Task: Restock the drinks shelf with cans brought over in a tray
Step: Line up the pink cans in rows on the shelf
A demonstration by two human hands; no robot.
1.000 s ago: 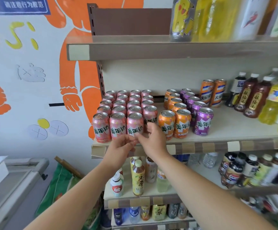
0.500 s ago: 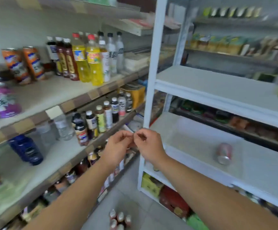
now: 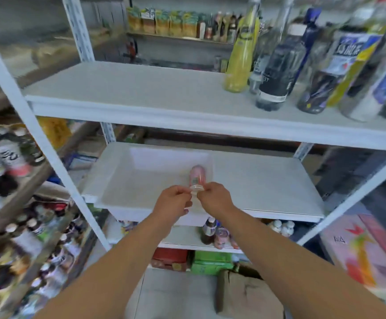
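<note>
Middle shelf, front-left corner: white tray [image 3: 141,183] sits on the white shelf [image 3: 268,180], its near rim overhanging the shelf's front edge.
Can: one pink drinks can [image 3: 198,174] lies on its side in the tray, toward the tray's right wall, long axis running front to back, pale end facing the camera.
Left hand [image 3: 172,202]: fingers curled, tips drawn together and pointing right, just left of the can's near end.
Right hand [image 3: 216,199]: fingers curled the same way, tips pointing left, just right of the can's near end.
Contact: both sets of fingertips flank the can's end rim; whether they pinch it or only hover in front of it cannot be told.
Upper shelf [image 3: 129,88]: bare on the left; tall yellow bottle [image 3: 240,54] and dark-labelled bottles [image 3: 277,65] crowd the right end.
Lower shelf: small bottles [image 3: 208,229] near the front edge, partly hidden behind the forearms.
Floor: brown cardboard box [image 3: 247,293] below the rack, green carton [image 3: 212,261] behind it.
Left side: a second rack of bottled drinks [image 3: 10,155], blurred.
</note>
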